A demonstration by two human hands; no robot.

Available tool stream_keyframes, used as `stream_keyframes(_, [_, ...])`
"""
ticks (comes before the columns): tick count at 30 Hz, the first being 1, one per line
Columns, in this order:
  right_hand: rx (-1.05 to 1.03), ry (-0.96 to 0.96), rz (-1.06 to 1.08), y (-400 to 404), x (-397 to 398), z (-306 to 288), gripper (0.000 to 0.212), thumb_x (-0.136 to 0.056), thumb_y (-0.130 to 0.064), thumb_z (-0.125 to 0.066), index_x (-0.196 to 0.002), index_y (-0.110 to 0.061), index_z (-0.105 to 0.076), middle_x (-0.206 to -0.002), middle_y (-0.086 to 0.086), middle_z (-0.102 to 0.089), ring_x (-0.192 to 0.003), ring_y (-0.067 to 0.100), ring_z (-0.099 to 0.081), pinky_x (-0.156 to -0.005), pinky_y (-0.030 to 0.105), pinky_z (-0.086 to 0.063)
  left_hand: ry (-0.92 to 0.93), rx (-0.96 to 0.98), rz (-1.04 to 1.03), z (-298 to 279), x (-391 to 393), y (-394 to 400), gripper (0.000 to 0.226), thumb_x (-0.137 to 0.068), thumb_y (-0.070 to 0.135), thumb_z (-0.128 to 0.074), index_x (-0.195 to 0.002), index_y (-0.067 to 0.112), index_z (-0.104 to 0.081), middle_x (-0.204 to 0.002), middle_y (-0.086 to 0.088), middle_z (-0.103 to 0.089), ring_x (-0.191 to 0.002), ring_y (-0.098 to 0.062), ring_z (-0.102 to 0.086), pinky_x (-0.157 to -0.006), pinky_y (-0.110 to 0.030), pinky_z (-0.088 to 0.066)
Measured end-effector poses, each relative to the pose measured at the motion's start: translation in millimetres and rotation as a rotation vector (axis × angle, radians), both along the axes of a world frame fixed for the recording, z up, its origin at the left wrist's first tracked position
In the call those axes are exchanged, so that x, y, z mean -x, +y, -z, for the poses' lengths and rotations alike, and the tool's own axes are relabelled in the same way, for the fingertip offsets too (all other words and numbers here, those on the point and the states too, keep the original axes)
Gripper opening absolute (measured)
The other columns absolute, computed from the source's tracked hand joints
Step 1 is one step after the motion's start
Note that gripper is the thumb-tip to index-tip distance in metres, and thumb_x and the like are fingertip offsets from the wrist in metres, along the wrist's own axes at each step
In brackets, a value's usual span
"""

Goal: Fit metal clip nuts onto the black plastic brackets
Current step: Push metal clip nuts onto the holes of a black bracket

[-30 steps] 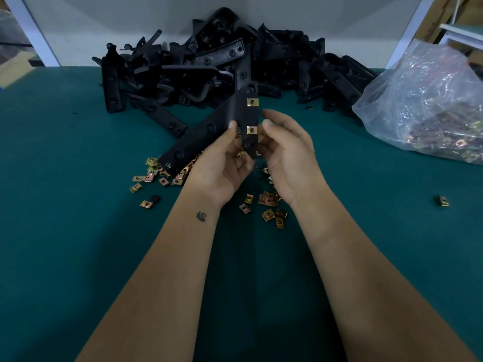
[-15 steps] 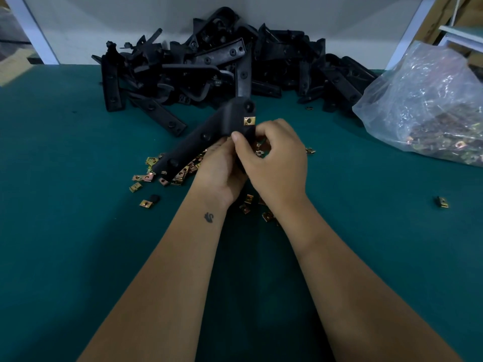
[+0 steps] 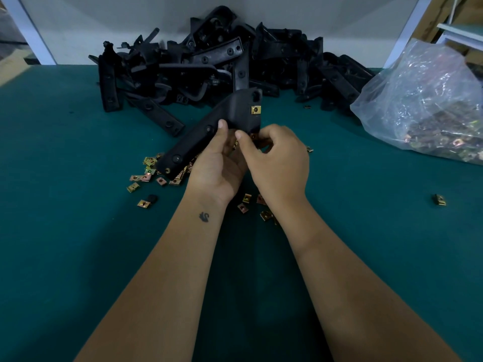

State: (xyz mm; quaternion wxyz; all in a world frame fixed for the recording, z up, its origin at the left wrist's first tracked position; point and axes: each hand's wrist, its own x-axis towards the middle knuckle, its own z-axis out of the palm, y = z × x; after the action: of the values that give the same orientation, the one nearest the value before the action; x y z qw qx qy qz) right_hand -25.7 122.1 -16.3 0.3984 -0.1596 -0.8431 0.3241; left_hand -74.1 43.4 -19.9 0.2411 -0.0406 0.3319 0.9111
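A black plastic bracket (image 3: 209,131) is held above the green table, angled from lower left to upper right. My left hand (image 3: 217,165) grips it from below, thumb on its face. A brass clip nut (image 3: 256,110) sits clipped on its right edge near the top. My right hand (image 3: 277,160) has its fingers curled at the bracket's lower right edge, thumb and fingertips pinching there; what they pinch is hidden. Several loose clip nuts (image 3: 146,176) lie on the table under and around my hands.
A pile of black brackets (image 3: 222,64) fills the back of the green table (image 3: 65,231) against the wall. A clear plastic bag of clip nuts (image 3: 428,108) sits at the right. One stray clip nut (image 3: 440,200) lies alone on the right.
The bracket has been lowered and tilted; its lower clip nut is now hidden behind my right hand, which closed onto the bracket's lower right edge.
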Motion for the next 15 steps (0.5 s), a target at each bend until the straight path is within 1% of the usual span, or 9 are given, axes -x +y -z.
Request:
stream_keyframes(3, [-0.044,0.024,0.004,2.2,0.1,1.4,0.037,-0.089,-0.045,-0.065,-0.078,-0.01,-0.066,-0.074,-0.002,-0.061,-0.07,0.015,-0.056,-0.059,0.031,-0.042,0.011,-0.006,0.015,-0.6,-1.9,-0.1,0.03,-0.096,0.034,-0.06,-0.097,0.004,-0.067,-0.084,-0.006,-0.073,-0.086,-0.019,-0.071,-0.084,-0.035,-0.06])
stream_keyframes(5, [-0.062,0.02,0.006,4.5,0.1,1.5,0.04,-0.091,-0.044,-0.064,-0.075,-0.008,-0.065,-0.071,-0.001,-0.06,-0.065,0.016,-0.053,-0.056,0.031,-0.039,0.029,0.01,0.041,-0.9,-1.8,-1.1,0.031,-0.096,0.035,-0.06,-0.092,0.005,-0.067,-0.083,-0.006,-0.073,-0.085,-0.019,-0.07,-0.08,-0.033,-0.06])
stream_keyframes(6, [-0.063,0.017,0.009,5.8,0.1,1.5,0.039,-0.092,-0.044,-0.063,-0.076,-0.008,-0.066,-0.071,-0.002,-0.061,-0.065,0.015,-0.053,-0.056,0.03,-0.037,0.038,0.016,0.049,-1.3,-1.7,-1.7,0.03,-0.096,0.035,-0.061,-0.092,0.005,-0.067,-0.085,-0.006,-0.072,-0.086,-0.019,-0.07,-0.08,-0.032,-0.06])
stream_keyframes(7, [-0.054,0.014,0.014,7.3,0.2,1.3,0.038,-0.092,-0.044,-0.063,-0.079,-0.008,-0.068,-0.074,-0.001,-0.062,-0.067,0.014,-0.054,-0.057,0.029,-0.036,0.043,0.016,0.052,-1.6,-1.6,-2.3,0.029,-0.095,0.034,-0.062,-0.094,0.005,-0.066,-0.087,-0.006,-0.071,-0.088,-0.019,-0.069,-0.083,-0.032,-0.059])
stream_keyframes(9, [0.002,0.013,0.029,10.7,1.0,0.7,0.037,-0.093,-0.044,-0.062,-0.087,-0.009,-0.071,-0.08,-0.001,-0.066,-0.072,0.014,-0.057,-0.061,0.028,-0.037,0.035,0.005,0.032,-2.5,-1.6,-2.0,0.028,-0.094,0.032,-0.064,-0.104,0.006,-0.065,-0.094,-0.005,-0.069,-0.091,-0.018,-0.067,-0.087,-0.032,-0.058])
stream_keyframes(12, [0.126,0.01,0.06,15.2,2.0,-0.5,0.036,-0.093,-0.046,-0.06,-0.088,-0.011,-0.07,-0.083,-0.001,-0.067,-0.077,0.015,-0.059,-0.063,0.029,-0.04,0.024,0.023,-0.087,-3.0,-0.5,0.0,0.033,-0.092,0.026,-0.067,-0.117,0.005,-0.063,-0.106,-0.005,-0.067,-0.095,-0.015,-0.065,-0.079,-0.026,-0.059])
stream_keyframes(13, [0.169,0.008,0.074,16.4,1.9,-1.0,0.036,-0.093,-0.046,-0.06,-0.086,-0.012,-0.068,-0.083,-0.001,-0.066,-0.077,0.015,-0.059,-0.063,0.029,-0.04,0.021,0.014,-0.143,-3.9,-0.3,0.4,0.034,-0.092,0.022,-0.068,-0.119,0.004,-0.062,-0.105,-0.006,-0.066,-0.092,-0.015,-0.065,-0.076,-0.025,-0.059])
stream_keyframes(15, [0.26,0.021,0.094,19.5,1.0,-2.5,0.033,-0.091,-0.046,-0.062,-0.077,-0.016,-0.062,-0.079,-0.001,-0.064,-0.074,0.016,-0.059,-0.062,0.03,-0.041,0.031,0.008,-0.24,-5.1,0.2,0.4,0.035,-0.089,0.014,-0.071,-0.121,0.003,-0.061,-0.093,-0.006,-0.068,-0.08,-0.014,-0.067,-0.071,-0.024,-0.058])
